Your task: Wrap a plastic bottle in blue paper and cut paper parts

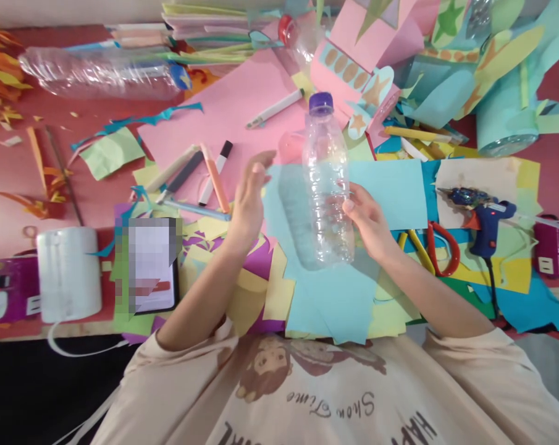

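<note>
The right hand [369, 219] grips the bottle [328, 191] by its side, fingers behind it partly hidden; the left hand [251, 194], beside it, is open and empty, its palm hard to see. Over blue paper [395, 191], the bottle's long axis runs away from the person, purple cap [320, 104] farthest

The red surface [89, 111] ran across the frame. On it, at upper left, lay a clear bottle [103, 74] on its side, with orange scraps [1, 62] at the left edge. A pink sheet [223, 111] covered the upper middle; a green scrap [112, 154] lay left of it. A white device [70, 275] sat at lower left, just beside a purple box [17, 278].
</note>
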A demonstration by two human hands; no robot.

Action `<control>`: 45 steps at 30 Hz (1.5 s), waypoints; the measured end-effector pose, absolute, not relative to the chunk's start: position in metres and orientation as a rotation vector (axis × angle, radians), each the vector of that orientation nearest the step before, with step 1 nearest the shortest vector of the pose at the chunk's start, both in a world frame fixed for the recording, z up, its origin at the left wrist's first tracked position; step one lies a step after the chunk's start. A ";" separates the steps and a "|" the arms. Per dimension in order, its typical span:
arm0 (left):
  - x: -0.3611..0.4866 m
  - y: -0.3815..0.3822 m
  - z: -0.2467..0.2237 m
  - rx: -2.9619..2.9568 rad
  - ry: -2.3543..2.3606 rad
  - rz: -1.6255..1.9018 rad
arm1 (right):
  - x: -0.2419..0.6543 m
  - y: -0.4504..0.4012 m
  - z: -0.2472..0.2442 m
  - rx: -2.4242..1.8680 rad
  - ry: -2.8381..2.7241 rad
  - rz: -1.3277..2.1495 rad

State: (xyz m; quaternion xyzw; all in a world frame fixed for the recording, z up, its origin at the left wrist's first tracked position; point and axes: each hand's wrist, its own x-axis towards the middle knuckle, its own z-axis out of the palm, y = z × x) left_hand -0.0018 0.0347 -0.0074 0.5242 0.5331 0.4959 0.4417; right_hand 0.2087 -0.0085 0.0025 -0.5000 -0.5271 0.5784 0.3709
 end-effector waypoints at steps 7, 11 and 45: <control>-0.005 0.037 -0.007 0.975 1.231 1.358 | 0.211 -0.006 0.006 -1.345 -1.149 1.510; 0.004 0.035 0.000 0.853 1.172 1.336 | 0.210 -0.006 0.006 -1.325 -1.099 1.530; 0.022 0.009 -0.027 1.023 0.794 0.961 | 0.207 -0.012 0.004 -1.231 -1.277 1.550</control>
